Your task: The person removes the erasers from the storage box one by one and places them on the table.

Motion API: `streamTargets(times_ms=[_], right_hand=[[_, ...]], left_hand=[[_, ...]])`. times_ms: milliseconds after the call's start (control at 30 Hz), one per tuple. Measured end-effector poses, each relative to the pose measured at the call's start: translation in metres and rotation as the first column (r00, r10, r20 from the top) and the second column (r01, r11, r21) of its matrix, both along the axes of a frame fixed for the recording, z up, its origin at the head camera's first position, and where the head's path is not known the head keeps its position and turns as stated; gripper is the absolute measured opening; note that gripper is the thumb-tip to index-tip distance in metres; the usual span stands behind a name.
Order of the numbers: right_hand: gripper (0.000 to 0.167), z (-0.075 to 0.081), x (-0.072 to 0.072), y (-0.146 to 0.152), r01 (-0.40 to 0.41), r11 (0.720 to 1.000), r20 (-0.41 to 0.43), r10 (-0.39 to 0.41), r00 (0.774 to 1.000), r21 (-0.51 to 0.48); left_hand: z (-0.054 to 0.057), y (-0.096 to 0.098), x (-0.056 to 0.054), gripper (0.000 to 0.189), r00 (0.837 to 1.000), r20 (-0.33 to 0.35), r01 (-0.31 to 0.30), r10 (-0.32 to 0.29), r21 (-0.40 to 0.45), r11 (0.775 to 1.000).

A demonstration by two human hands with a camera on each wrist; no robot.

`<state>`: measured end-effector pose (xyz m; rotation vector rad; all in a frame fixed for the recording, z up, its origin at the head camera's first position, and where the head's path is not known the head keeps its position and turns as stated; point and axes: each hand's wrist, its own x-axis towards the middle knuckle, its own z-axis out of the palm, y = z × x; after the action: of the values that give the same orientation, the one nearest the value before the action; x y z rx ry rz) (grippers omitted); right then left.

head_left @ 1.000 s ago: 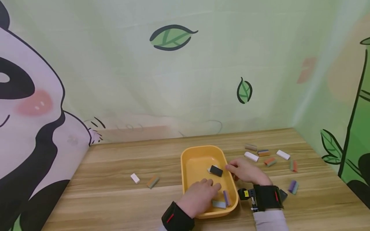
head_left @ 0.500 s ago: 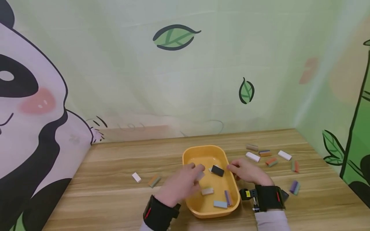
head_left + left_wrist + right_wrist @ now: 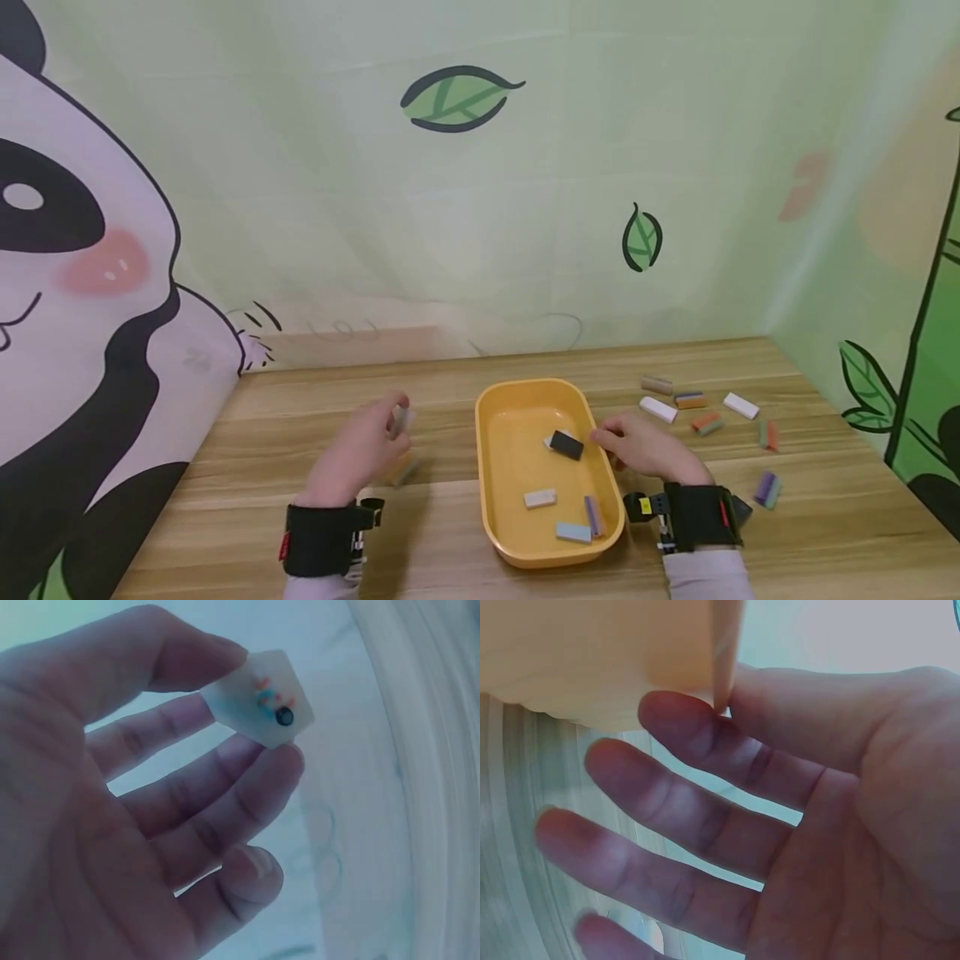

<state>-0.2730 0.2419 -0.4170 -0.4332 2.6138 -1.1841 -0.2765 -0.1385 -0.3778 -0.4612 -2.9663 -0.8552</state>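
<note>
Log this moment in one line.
left hand: pinches white printed eraser above wooden table | right hand: pinches yellow tray by its rim | tray includes: black eraser, pale-blue eraser | right of tray: more erasers

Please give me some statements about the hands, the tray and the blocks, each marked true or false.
1. The left hand holds a whitish block above the table. True.
2. The right hand grips the edge of the yellow tray. True.
3. The left hand is over the tray. False: it is to the left of the tray.
4. A black block lies inside the tray. True.
5. Every block on the table is left of the tray. False: several are on its right, such as a purple-and-green block.
</note>
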Motion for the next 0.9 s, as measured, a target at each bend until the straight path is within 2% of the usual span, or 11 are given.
streamTargets(times_ms=[233,333,500,767,900], right_hand=[[0.028,-0.001,-0.001,0.002,0.002,1.000,-0.011,-0.002,1.000,0.006],[0.028,-0.002,0.000,0.003,0.003,1.000,-0.015,-0.003,1.000,0.011],[0.028,-0.002,0.000,0.004,0.009,1.000,-0.019,-0.009,1.000,0.017],[0.026,0.001,0.001,0.000,0.007,1.000,-0.008,-0.006,1.000,0.006],[0.025,0.002,0.002,-0.002,0.017,1.000,0.002,-0.017,1.000,0.006]], left_hand=[[0.002,-0.044,0.001,0.037,0.994,0.032,-0.108,0.108,0.015,0.994],[-0.001,-0.062,0.003,0.037,0.983,0.062,-0.175,0.174,0.003,0.985],[-0.007,-0.085,0.004,0.039,0.960,0.118,-0.252,0.254,-0.035,0.967],[-0.022,-0.104,0.004,0.040,0.919,0.180,-0.336,0.350,-0.103,0.936],[-0.030,-0.106,0.002,0.042,0.910,0.184,-0.358,0.373,-0.111,0.927]])
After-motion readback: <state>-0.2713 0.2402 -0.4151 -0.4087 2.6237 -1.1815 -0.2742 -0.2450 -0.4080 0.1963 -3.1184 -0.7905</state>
